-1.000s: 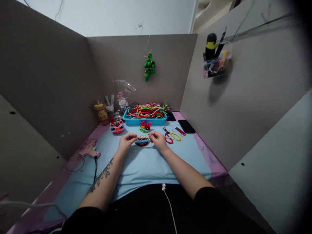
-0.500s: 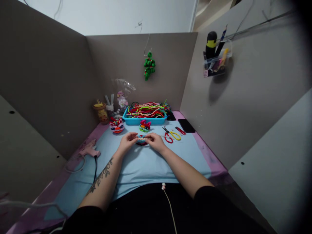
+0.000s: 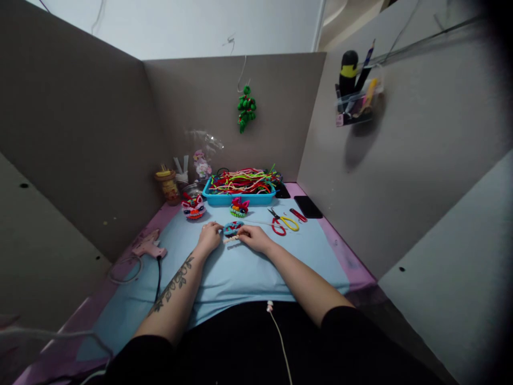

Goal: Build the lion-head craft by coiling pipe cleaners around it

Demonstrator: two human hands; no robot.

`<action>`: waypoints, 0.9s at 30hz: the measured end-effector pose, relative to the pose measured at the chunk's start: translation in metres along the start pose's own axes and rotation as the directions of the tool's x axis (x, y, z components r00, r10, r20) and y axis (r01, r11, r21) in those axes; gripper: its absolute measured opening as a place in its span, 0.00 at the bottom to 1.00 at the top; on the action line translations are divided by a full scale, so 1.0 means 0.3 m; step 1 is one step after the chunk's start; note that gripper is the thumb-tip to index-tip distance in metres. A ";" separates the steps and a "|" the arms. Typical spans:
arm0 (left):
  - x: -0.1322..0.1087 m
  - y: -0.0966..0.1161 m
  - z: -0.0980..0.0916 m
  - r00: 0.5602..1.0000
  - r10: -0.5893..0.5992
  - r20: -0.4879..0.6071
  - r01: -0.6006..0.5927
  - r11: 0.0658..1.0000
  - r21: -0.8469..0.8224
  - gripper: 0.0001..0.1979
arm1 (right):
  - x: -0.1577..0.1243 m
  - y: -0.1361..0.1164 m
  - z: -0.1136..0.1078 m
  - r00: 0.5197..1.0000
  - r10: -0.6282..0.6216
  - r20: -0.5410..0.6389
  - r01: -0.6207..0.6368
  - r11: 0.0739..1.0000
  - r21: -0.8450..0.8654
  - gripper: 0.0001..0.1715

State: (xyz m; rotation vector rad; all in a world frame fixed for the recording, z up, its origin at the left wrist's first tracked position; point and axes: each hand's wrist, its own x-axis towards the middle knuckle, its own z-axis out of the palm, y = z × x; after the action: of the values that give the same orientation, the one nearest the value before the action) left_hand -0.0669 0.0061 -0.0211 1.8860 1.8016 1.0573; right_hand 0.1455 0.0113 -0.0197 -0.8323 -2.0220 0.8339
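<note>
A round blue piece with red parts (image 3: 233,229), apparently made of fuzzy craft stems, lies flat on the light blue cloth (image 3: 240,272). My left hand (image 3: 210,237) rests at its left side, fingers loosely extended, with fingertips close to its edge; whether they touch it I cannot tell. My right hand (image 3: 255,238) pinches the right end of a short cream braided strip (image 3: 230,240) just in front of the round piece. Behind it sit two animal-head figures, one pink and green (image 3: 239,207), one red, white and orange (image 3: 194,207).
A blue tray (image 3: 240,200) heaped with colourful stems stands at the back. Pliers with red and yellow handles (image 3: 284,222), a red cutter (image 3: 298,215) and a black phone (image 3: 308,207) lie right. A pink glue gun (image 3: 149,245) with its cord lies left. Panels enclose three sides.
The cream strip has come down from over the round piece towards me in my right hand. My left hand has drawn back left and let go of the strip.
</note>
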 end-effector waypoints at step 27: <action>0.006 0.086 0.033 0.954 -0.231 0.192 0.298 0.639 -0.709 0.31 | 0.056 0.040 0.011 0.843 0.509 -0.171 -0.247 0.650 0.718 0.19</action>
State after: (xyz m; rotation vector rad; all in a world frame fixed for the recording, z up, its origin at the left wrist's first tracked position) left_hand -0.0416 0.0066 -0.0095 1.1072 1.2451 1.3003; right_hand 0.1378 0.0303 -0.0239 -0.9029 -1.0680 1.4302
